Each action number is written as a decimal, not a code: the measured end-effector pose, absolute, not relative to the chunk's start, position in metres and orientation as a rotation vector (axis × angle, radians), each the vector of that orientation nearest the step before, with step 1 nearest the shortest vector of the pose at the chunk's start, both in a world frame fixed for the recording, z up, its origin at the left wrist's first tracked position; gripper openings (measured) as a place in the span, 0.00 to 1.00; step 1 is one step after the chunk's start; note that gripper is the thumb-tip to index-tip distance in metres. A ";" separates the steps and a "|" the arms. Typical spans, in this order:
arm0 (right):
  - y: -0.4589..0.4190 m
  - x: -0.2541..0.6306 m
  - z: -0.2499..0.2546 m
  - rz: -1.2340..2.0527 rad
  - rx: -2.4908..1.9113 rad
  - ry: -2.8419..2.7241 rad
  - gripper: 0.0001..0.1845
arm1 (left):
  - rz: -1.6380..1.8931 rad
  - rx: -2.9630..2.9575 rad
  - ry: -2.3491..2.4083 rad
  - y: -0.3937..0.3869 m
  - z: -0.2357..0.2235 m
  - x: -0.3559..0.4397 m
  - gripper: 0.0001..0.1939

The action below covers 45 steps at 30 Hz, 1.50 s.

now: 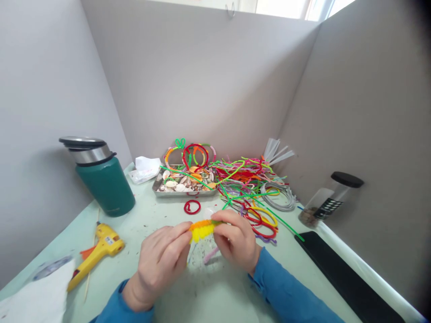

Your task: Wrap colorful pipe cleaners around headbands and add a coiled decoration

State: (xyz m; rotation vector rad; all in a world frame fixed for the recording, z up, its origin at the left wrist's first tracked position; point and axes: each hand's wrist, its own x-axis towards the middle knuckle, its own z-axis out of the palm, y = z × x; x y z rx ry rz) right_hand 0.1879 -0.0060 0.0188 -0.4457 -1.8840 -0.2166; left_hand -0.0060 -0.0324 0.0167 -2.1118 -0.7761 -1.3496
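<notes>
The left hand [164,251] and right hand [235,235] are raised on the near side of the shell tray [185,194], forearms slanting inward above the desk [208,296]. Each pinches one end of an orange-and-yellow fuzzy strip [202,229], fingers curled and pointing toward each other, so the strip spans the gap between them, nearer than the tray. A red coil [192,213] lies just in front of the tray.

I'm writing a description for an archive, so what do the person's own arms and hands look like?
The left sleeve and right sleeve are long and plain blue, reaching the wrists. The left hand and right hand are bare, without gloves.
</notes>
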 end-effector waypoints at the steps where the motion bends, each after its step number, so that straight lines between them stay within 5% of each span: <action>1: -0.006 0.188 0.018 -0.209 -0.445 -1.881 0.13 | -1.356 -2.108 -0.784 -0.032 0.016 -0.006 0.17; 8: -0.004 0.186 0.017 -0.003 -0.521 -1.880 0.12 | -1.524 -2.150 -1.057 -0.029 0.013 -0.001 0.12; 11: -0.001 0.183 0.019 0.247 -0.723 -1.888 0.08 | -1.675 -2.336 -1.585 -0.024 0.015 0.002 0.08; 15: 0.007 0.178 0.011 0.639 -1.115 -1.880 0.04 | -1.762 -2.564 -2.331 -0.007 0.006 0.002 0.16; 21: 0.019 0.173 -0.017 1.099 -1.312 -1.770 0.05 | -1.523 -2.618 -2.797 0.007 -0.015 -0.003 0.15; 28: 0.018 0.174 -0.025 0.762 -1.335 -1.947 0.04 | -1.302 -2.624 -2.731 0.006 -0.017 -0.003 0.09; 34: 0.014 0.175 -0.022 0.474 -1.335 -2.088 0.03 | -1.363 -2.711 -2.722 0.005 -0.015 -0.004 0.16; 45: 0.020 0.180 -0.020 0.617 -1.252 -2.115 0.06 | -1.197 -2.582 -2.768 0.005 -0.013 -0.001 0.11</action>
